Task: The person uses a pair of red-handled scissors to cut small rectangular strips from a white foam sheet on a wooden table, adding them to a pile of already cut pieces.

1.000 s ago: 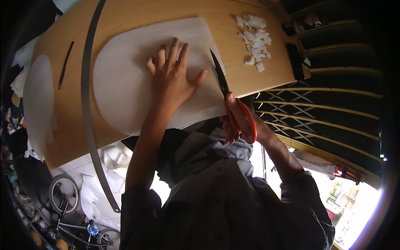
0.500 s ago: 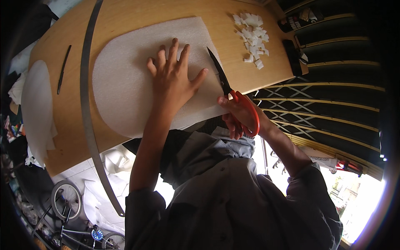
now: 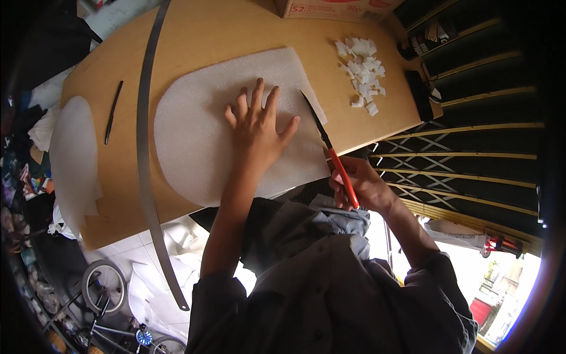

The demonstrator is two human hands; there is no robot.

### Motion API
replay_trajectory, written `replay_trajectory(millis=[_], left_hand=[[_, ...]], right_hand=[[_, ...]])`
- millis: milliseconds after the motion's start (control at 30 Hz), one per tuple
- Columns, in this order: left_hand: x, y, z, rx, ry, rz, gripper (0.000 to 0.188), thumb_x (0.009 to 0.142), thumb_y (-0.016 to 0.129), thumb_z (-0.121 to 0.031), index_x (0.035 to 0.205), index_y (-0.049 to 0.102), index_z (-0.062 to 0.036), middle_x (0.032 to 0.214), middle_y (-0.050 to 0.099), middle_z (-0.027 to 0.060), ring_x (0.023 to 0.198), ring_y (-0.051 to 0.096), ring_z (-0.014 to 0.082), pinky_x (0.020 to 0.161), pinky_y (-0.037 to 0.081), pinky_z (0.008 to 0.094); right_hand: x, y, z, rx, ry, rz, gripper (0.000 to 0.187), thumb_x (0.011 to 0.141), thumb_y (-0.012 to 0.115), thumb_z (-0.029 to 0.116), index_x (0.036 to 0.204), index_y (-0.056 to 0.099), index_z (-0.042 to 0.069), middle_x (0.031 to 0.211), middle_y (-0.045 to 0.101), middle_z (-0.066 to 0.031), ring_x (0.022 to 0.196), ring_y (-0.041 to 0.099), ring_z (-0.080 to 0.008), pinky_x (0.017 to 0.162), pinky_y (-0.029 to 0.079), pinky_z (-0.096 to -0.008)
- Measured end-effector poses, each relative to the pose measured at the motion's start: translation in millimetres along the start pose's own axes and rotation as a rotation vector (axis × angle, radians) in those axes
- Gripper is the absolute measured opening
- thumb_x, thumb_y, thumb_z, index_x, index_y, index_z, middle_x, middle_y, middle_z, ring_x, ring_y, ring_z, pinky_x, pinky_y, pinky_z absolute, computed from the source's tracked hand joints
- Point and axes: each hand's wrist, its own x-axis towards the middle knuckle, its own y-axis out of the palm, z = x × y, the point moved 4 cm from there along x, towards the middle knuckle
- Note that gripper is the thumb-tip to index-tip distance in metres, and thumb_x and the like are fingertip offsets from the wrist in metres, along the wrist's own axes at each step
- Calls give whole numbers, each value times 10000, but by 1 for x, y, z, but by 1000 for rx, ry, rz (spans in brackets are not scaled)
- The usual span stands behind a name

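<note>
A white foam sheet (image 3: 188,130) with a rounded left end lies on the wooden table, its lower edge reaching my lap. My left hand (image 3: 259,133) rests on it palm down, fingers spread, holding nothing. Just past the table's near edge, my right hand (image 3: 367,184) grips red-handled scissors (image 3: 342,177). Their black blades lie along the sheet's right side, tip pointing away from me, with a narrow strip of foam to their right. Whether the blades are parted is hard to make out. The handles are seen nearly edge-on, so the finger loops are mostly hidden.
White foam scraps (image 3: 362,71) are heaped at the far right, below a cardboard box (image 3: 336,8). A long metal strip (image 3: 143,118) crosses the table and overhangs its near edge. Further left are a black pen (image 3: 113,112) and another white sheet (image 3: 73,141). A bicycle (image 3: 105,286) stands below left.
The scissors have rolled in my right hand, from loops facing me to nearly edge-on. My left hand stays spread on the sheet. The whole view has shifted, bringing the box in.
</note>
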Motion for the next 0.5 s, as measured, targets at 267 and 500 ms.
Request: replay_trajectory(millis=[267, 500], left_hand=[[0, 0, -2, -11, 11, 6, 599, 852, 685, -457, 1337, 590, -118, 1476, 483, 125, 1295, 441, 370, 1044, 275, 566], [-3, -1, -3, 6, 2, 29, 619, 857, 675, -467, 1359, 575, -118, 1506, 464, 122, 1307, 438, 370, 1061, 268, 572]], right_hand=[[-4, 6, -4, -227, 10, -58, 823, 901, 450, 771, 935, 574, -42, 676, 612, -105, 569, 689, -190, 457, 543, -266], [-1, 15, 15, -342, 37, -69, 934, 855, 396, 847, 997, 536, -65, 752, 609, -127, 561, 682, -205, 479, 544, -272]])
